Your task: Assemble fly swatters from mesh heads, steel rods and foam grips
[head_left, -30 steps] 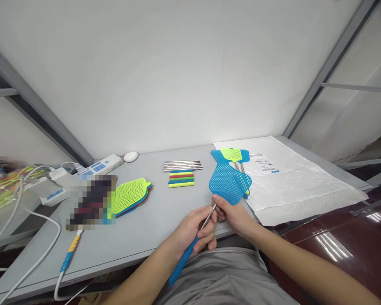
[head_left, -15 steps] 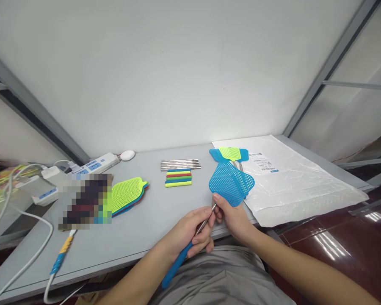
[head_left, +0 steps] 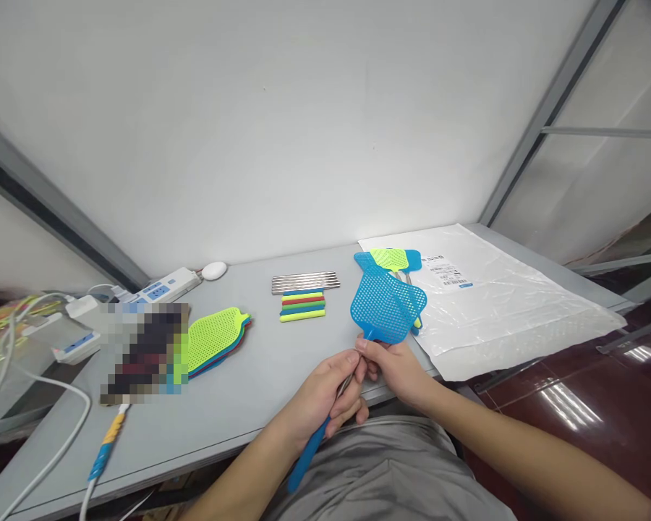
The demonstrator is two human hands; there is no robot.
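A fly swatter with a blue perforated head (head_left: 386,305), a metal rod (head_left: 343,386) and a blue handle (head_left: 308,457) is between my hands, over the table's front edge. My left hand (head_left: 322,398) is closed around the rod just above the handle. At the neck of the head, my right hand (head_left: 398,369) pinches with thumb and fingers; they hide the join of rod and head. Behind the held head lie other fly swatters (head_left: 393,257), lime and blue, partly covered by it.
On the table (head_left: 260,394) are metal rods (head_left: 305,282), coloured handles (head_left: 302,306) and stacked swatter heads (head_left: 217,336). A white plastic bag (head_left: 488,311) covers the right side. Power strips (head_left: 166,287), a white cable (head_left: 81,398) and a blurred dark object (head_left: 146,351) sit left.
The swatter's head has turned slightly, and its neck shows more above my right fingers. The handle end has shifted a little to the right. Both hands keep their hold.
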